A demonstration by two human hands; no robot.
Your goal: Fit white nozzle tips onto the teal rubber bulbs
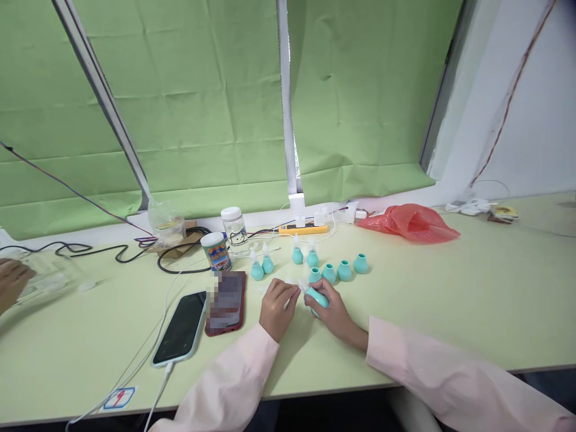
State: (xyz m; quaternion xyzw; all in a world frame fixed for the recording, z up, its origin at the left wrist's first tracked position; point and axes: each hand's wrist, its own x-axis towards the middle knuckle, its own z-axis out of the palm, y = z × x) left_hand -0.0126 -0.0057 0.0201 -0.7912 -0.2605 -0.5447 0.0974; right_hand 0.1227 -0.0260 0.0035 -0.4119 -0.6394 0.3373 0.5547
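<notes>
My right hand (330,309) is wrapped round a teal bulb (317,297), tilted with its neck toward my left hand. Fingers of my left hand (279,305) are pinched together at a small clear piece (302,286) that meets the bulb's neck; its exact shape is hard to make out. Just beyond my hands, several open teal bulbs stand in a slanting row, the farthest right one (360,264) among them. Behind and to the left, several teal bulbs carry clear pointed tips, such as one bulb (257,270) and another (297,255).
Two phones (180,329) (226,303) lie left of my hands, with white cables. Beyond them are a labelled can (216,252), a clear jar (234,227) and a power strip (310,229). A red plastic bag (409,223) lies at the back right. Another person's hand (13,282) shows at far left.
</notes>
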